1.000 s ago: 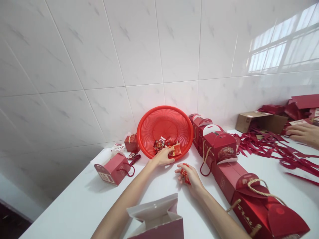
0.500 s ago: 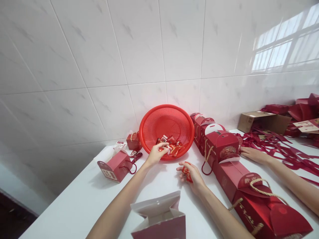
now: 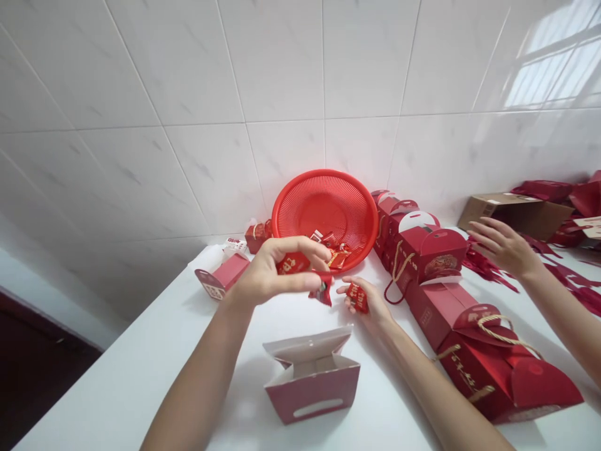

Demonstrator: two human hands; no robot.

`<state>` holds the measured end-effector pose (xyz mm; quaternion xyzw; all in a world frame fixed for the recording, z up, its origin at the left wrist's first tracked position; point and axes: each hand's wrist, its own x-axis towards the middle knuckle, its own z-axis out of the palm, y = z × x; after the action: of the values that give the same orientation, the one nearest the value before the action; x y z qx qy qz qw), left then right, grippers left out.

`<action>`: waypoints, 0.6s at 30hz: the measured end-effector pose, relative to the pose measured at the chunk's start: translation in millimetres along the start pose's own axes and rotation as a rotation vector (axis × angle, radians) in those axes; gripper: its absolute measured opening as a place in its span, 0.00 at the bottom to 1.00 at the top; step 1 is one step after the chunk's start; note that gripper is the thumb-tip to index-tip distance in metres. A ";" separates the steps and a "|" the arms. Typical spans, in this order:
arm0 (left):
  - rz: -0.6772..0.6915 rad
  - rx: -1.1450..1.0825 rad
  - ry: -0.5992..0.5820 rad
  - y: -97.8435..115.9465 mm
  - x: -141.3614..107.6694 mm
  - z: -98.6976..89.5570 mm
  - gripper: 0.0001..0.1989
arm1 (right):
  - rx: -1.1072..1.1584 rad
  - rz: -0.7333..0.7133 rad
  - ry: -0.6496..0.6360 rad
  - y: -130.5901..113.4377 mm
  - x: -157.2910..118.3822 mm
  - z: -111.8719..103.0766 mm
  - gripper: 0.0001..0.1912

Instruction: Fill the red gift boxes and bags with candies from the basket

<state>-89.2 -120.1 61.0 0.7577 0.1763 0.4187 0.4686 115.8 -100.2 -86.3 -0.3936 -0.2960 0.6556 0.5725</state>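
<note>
My left hand (image 3: pixel 258 275) is raised in front of the red plastic basket (image 3: pixel 323 181), its fingers closed on red wrapped candies. One small candy (image 3: pixel 323 289) is pinched at the fingertips, and a larger red packet (image 3: pixel 292 263) shows inside the curled fingers. To its right, low over the table, my right hand (image 3: pixel 374 302) is closed on another red candy packet (image 3: pixel 357 297) with pale lettering. An open-topped dark red paper box (image 3: pixel 314 394) stands upright just below both hands. Several wrapped candies (image 3: pixel 339 255) lie in the basket, which leans against the wall.
A row of red gift boxes (image 3: pixel 434 313) with rope handles runs along the right. Another red box (image 3: pixel 230 272) sits at left. At far right are red ribbons (image 3: pixel 488 269) and a cardboard box (image 3: pixel 511 207). Another person's hand (image 3: pixel 509 250) is raised near them.
My left hand has come out of the basket toward me, bringing candies with it. My right hand keeps its packet. The other person's hand has lifted. The view has shifted.
</note>
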 end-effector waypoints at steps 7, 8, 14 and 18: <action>0.080 0.436 -0.366 47.3 -24.8 22.2 0.10 | -0.033 -0.031 -0.069 6.0 -1.8 -2.0 0.15; 0.077 0.471 -0.366 46.4 -25.1 22.4 0.10 | -0.037 -0.041 -0.089 5.9 -2.9 -1.6 0.15; 0.008 0.455 -0.352 34.5 -21.0 14.1 0.11 | -0.072 -0.068 -0.351 -6.5 -18.9 4.7 0.19; -0.028 0.482 -0.358 30.4 -19.2 10.3 0.12 | -0.093 -0.070 -0.542 -14.6 -27.7 5.5 0.23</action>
<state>-96.1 -153.8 75.9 0.9064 0.1956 0.2180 0.3044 119.6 -124.7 -66.4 -0.2192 -0.4817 0.7024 0.4760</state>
